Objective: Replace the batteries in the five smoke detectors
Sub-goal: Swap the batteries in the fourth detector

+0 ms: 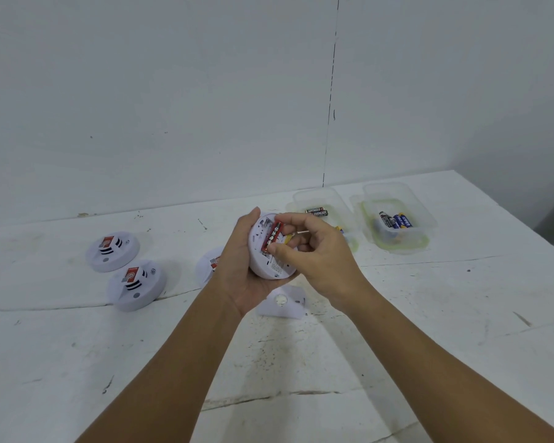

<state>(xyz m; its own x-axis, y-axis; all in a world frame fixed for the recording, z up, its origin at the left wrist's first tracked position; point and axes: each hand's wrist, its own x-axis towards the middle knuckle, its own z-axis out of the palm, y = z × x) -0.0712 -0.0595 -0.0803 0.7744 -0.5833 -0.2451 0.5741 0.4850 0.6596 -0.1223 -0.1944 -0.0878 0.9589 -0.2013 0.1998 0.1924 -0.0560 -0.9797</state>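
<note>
The left hand (240, 273) cups a round white plastic smoke detector (266, 251) up in the air, above the middle of the white scratched table (301, 362). Its fingers curl around the rim, and its open back is tipped toward the person so they can look inside. The right hand (314, 251) pinches a small red battery (272, 239) between thumb and fingertips. The battery lies in the slot at the back. I cannot tell if it is going in or coming out. A bit of yellow (289, 238) shows beside it, maybe a second battery.

A flat white plastic back cover (282, 303) lies on the table right under the hands, likely taken off to reach the slot. Two more round white detectors (112, 251) (136, 284) sit face up near the left edge of the table. Another one (210, 262) peeks out behind the left wrist. A fifth I cannot see.

Two clear plastic tubs sit near the far right corner. One tub (317, 199) holds black batteries (317, 212). The other tub (397, 225) holds blue and black ones (397, 220). Two tubs likely keep old and new batteries apart, and close to the right hand.
</note>
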